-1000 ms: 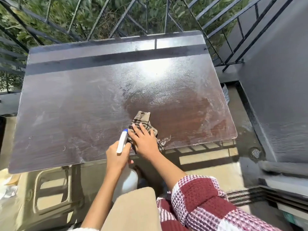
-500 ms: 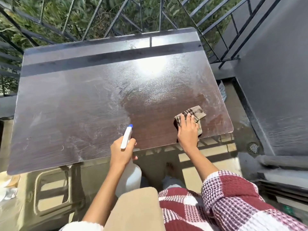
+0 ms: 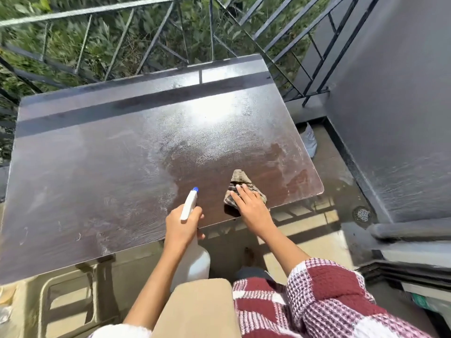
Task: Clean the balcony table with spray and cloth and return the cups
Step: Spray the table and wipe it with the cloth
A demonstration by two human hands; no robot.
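A dark brown table top (image 3: 97,172) fills the middle of the head view, dusty on the left and wiped darker near its front right. A crumpled checked cloth (image 3: 240,179) lies near the front right edge. My right hand (image 3: 251,206) presses flat on the cloth with straight fingers. My left hand (image 3: 181,225) grips the neck of a white spray bottle (image 3: 195,262) at the table's front edge; its blue-tipped nozzle (image 3: 190,203) points over the table. No cups are in view.
A black metal railing (image 3: 151,45) runs behind the table with green plants beyond. A grey wall (image 3: 390,106) rises on the right. A beige plastic chair (image 3: 73,296) stands under the table's front left. A floor drain (image 3: 362,214) sits at right.
My right hand slid the cloth from the front middle to the right, then back left a little. The left hand keeps the bottle in about the same place. The view tilted up.
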